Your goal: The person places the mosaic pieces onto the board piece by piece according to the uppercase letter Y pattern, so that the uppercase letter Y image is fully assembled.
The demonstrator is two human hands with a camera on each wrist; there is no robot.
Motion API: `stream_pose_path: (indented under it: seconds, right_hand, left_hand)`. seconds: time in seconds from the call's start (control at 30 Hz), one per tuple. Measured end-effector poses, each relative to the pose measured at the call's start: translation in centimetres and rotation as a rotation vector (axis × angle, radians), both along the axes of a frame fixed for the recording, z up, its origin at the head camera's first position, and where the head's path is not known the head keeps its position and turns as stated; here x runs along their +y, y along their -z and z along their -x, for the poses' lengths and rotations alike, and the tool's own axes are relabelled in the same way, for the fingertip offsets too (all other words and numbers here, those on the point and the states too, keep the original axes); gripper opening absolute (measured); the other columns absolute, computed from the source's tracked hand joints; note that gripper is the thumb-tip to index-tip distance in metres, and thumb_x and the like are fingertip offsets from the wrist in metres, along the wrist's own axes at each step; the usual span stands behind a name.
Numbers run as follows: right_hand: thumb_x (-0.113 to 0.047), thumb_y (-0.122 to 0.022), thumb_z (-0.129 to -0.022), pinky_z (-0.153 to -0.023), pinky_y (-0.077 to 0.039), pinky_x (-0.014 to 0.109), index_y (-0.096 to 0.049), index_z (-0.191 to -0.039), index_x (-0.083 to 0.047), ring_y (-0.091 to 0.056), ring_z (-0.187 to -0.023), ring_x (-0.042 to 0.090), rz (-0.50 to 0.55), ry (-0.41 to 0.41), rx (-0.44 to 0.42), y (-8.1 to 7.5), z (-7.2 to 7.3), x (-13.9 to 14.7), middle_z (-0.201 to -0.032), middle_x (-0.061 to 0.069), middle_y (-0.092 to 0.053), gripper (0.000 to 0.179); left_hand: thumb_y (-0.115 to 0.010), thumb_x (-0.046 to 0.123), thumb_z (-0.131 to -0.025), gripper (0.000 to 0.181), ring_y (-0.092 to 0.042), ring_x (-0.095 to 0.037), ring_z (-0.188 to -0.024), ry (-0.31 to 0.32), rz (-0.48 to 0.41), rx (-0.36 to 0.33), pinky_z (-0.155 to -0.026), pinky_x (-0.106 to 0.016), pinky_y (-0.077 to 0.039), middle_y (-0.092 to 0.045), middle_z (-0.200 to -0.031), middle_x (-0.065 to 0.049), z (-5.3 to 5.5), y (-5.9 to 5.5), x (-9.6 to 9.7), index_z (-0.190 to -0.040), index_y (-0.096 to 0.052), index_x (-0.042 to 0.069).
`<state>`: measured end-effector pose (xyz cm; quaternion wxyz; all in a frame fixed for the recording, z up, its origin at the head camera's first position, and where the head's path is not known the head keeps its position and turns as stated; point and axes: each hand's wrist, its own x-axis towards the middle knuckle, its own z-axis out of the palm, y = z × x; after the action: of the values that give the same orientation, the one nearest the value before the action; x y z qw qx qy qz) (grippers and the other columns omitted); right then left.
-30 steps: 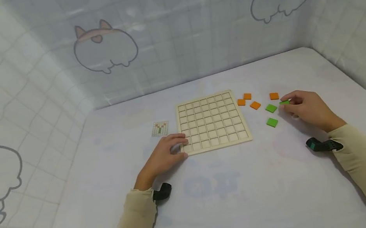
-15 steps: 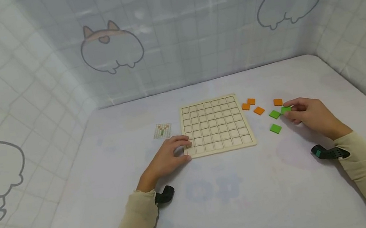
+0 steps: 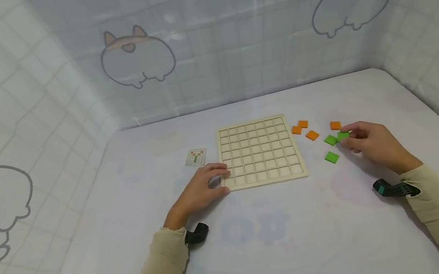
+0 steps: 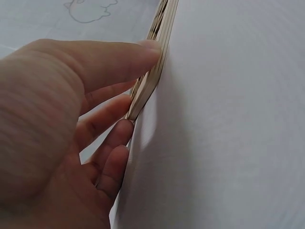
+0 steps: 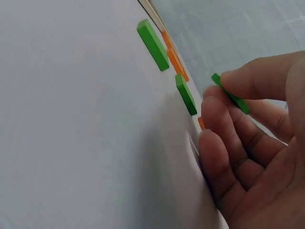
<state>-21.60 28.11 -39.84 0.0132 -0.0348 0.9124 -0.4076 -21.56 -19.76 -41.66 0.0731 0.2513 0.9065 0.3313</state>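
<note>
Green and thin, a small square tile sits pinched between the thumb and fingers of the person's right hand, to the right of a pale wooden square board divided into a grid of shallow cells. From the right wrist, the tile appears raised off the white cloth-covered tabletop, its narrow edge showing between the fingertips. It looks light and stiff, probably painted wood or plastic, hardly fragile; its smooth faces might slip a little, so opposite edges, or the two broad faces near one edge, seem the surest places to take hold. Two loose green square tiles lie near that hand, with four flat orange square tiles scattered between the board and the fingers and just beyond them. The left hand grasps nothing firmly: its thumb touches the board's near edge by the left corner, while relaxed fingers rest on the left rim. The board looks rigid and fairly light, likely to slide on cloth if nudged, and is best held by its raised border. A small printed grid card lies just left of it, thin and probably easy to bend.
</note>
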Motion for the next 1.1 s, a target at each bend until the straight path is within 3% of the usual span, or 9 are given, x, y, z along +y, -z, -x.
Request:
stream_pose_path:
  seconds: [0.27, 0.47, 0.63, 0.9, 1.1]
  right_hand:
    - [-0.035, -0.067, -0.097, -0.062, -0.043, 0.027, -0.056, -0.134, -0.007, -0.059, -0.077, 0.018, 0.063, 0.026, -0.026, -1.1, 1.0, 0.8, -0.095, 0.009, -0.066, 0.048]
    - [-0.032, -0.07, -0.096, -0.071, -0.053, 0.025, -0.056, -0.135, -0.005, -0.064, -0.086, 0.016, 0.174, 0.02, -0.039, -1.3, 0.6, -0.2, -0.105, 0.008, -0.065, 0.049]
    - [-0.025, -0.068, -0.097, -0.079, -0.056, 0.03, -0.052, -0.135, -0.001, -0.066, -0.095, 0.022, 0.285, 0.003, -0.06, -1.3, 0.8, -2.7, -0.108, 0.014, -0.065, 0.048]
    - [-0.02, -0.068, -0.097, -0.083, -0.054, 0.034, -0.055, -0.131, -0.003, -0.063, -0.104, 0.033, 0.411, -0.017, -0.077, -1.7, 2.6, -7.4, -0.112, 0.019, -0.065, 0.041]
    - [-0.007, -0.062, -0.095, -0.08, -0.056, 0.037, -0.055, -0.129, 0.0, -0.066, -0.099, 0.033, 0.514, -0.148, -0.092, -1.0, 4.8, -12.5, -0.105, 0.019, -0.067, 0.035]
  left_hand:
    - [-0.078, 0.026, -0.09, 0.042, -0.038, -0.024, -0.139, 0.035, -0.014, 0.01, -0.114, -0.046, -0.029, -0.051, -0.145, 0.003, 1.8, -0.1, 1.5, -0.128, -0.068, 0.013]
    - [-0.078, 0.025, -0.089, 0.04, -0.04, -0.024, -0.137, 0.055, -0.01, 0.012, -0.113, -0.045, -0.03, -0.053, -0.144, 0.001, 2.5, 0.3, 2.7, -0.126, -0.069, 0.012]
    - [-0.079, 0.024, -0.088, 0.043, -0.04, -0.026, -0.138, 0.058, -0.01, -0.003, -0.113, -0.049, -0.03, -0.053, -0.143, 0.0, 2.4, 0.7, 2.8, -0.127, -0.069, 0.012]
    - [-0.079, 0.023, -0.088, 0.044, -0.042, -0.028, -0.135, 0.061, -0.002, 0.024, -0.111, -0.05, -0.032, -0.054, -0.142, 0.0, 2.2, 1.0, 2.0, -0.13, -0.067, 0.012]
    - [-0.078, 0.022, -0.089, 0.044, -0.041, -0.028, -0.137, 0.008, -0.026, 0.018, -0.111, -0.052, -0.032, -0.052, -0.144, 0.002, 1.5, 0.6, -0.4, -0.131, -0.067, 0.014]
